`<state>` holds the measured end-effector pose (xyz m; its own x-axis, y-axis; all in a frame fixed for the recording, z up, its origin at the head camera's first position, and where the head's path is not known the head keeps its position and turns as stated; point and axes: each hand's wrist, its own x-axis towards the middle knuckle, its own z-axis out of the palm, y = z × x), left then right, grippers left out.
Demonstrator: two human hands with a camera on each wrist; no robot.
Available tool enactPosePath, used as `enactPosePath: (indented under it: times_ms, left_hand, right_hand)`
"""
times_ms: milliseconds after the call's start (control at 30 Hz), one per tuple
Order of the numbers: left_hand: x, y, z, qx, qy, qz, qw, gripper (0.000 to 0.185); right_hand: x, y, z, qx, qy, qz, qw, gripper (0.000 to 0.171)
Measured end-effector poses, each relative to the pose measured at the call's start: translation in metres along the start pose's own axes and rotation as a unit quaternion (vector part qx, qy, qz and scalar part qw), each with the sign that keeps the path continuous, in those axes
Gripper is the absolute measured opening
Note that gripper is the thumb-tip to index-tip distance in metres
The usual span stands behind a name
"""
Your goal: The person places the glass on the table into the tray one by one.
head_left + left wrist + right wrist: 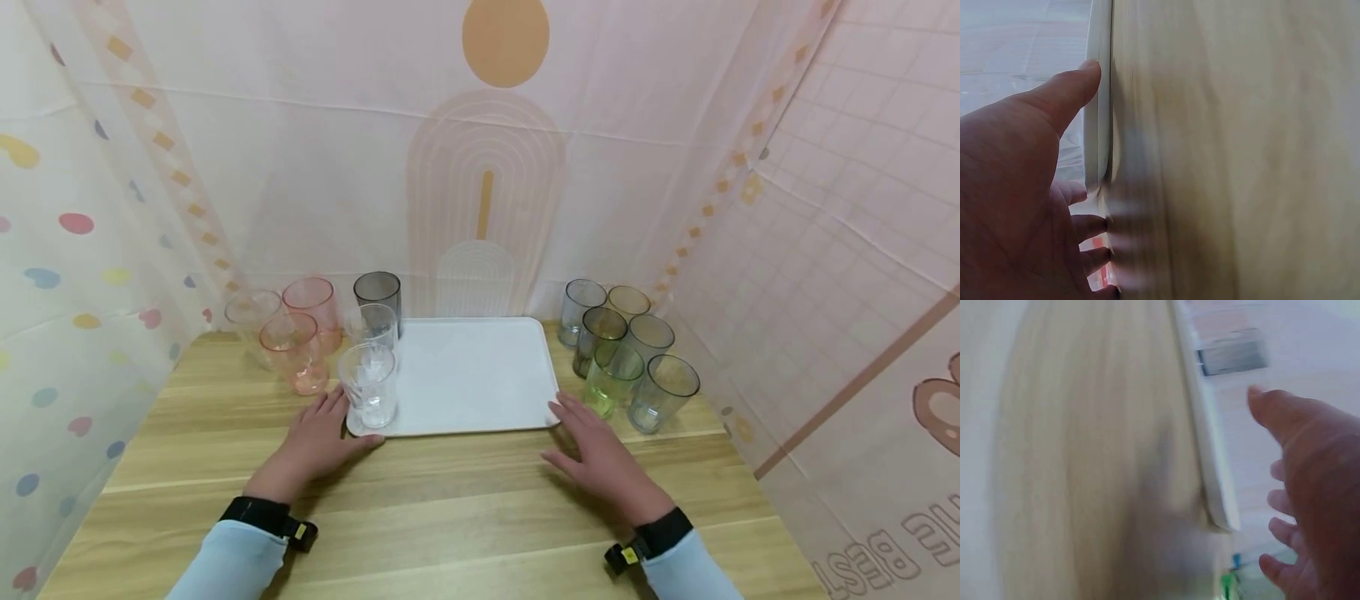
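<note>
A white tray (pixel 480 375) lies on the wooden table. Along its left side stand two clear glasses, a front one (pixel 372 396) and one behind it (pixel 375 321), with a dark grey glass (pixel 378 287) at the back. My left hand (pixel 321 437) is at the tray's front left corner, fingers spread and thumb against the rim (pixel 1099 125). By the front right corner my right hand (pixel 600 454) has its fingers extended; the right wrist view shows its thumb (pixel 1279 409) over the tray side. Neither hand grips a glass.
Left of the tray stand a pink glass (pixel 311 300), an orange-pink glass (pixel 296 358) and a pale clear glass (pixel 251 317). On the right are several tinted glasses, among them a green glass (pixel 611 383) and a grey-blue glass (pixel 660 396). Patterned cloth (pixel 315 183) hangs behind.
</note>
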<state>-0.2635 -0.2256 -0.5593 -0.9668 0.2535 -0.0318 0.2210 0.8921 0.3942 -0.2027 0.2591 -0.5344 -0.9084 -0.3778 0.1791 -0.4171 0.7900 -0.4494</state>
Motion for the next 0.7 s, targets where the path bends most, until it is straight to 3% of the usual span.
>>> enactPosePath:
  times_ms: [100, 233, 333, 400, 467, 567, 700]
  left_hand:
    - [0.0, 0.0, 0.0, -0.002, -0.001, -0.004, 1.0, 0.126]
    - [0.0, 0.001, -0.001, -0.007, -0.001, -0.007, 0.9999, 0.126]
    - [-0.001, 0.002, -0.002, -0.009, -0.002, -0.009, 0.9999, 0.126]
    - [-0.001, 0.002, -0.003, -0.009, -0.001, -0.009, 0.9999, 0.125]
    - [-0.002, 0.002, -0.003, -0.011, 0.001, -0.008, 0.9999, 0.124]
    - [-0.003, 0.002, -0.003, -0.014, 0.002, -0.008, 0.9999, 0.123]
    - [-0.001, 0.001, 0.0, -0.016, -0.001, -0.009, 0.9998, 0.124]
  right_hand:
    - [-0.019, 0.0, -0.013, 0.022, 0.061, 0.013, 0.998, 0.067]
    - [-0.045, 0.012, -0.025, 0.02, 0.139, 0.064, 0.988, 0.041]
    - [-0.062, 0.025, -0.033, 0.01, 0.202, 0.121, 0.972, 0.024]
    - [-0.069, 0.036, -0.039, 0.013, 0.243, 0.164, 0.956, 0.023]
    - [-0.072, 0.046, -0.046, 0.035, 0.272, 0.209, 0.939, 0.033]
    - [-0.071, 0.06, -0.055, 0.091, 0.282, 0.264, 0.918, 0.065]
    - [-0.061, 0.079, -0.058, 0.184, 0.257, 0.278, 0.907, 0.101]
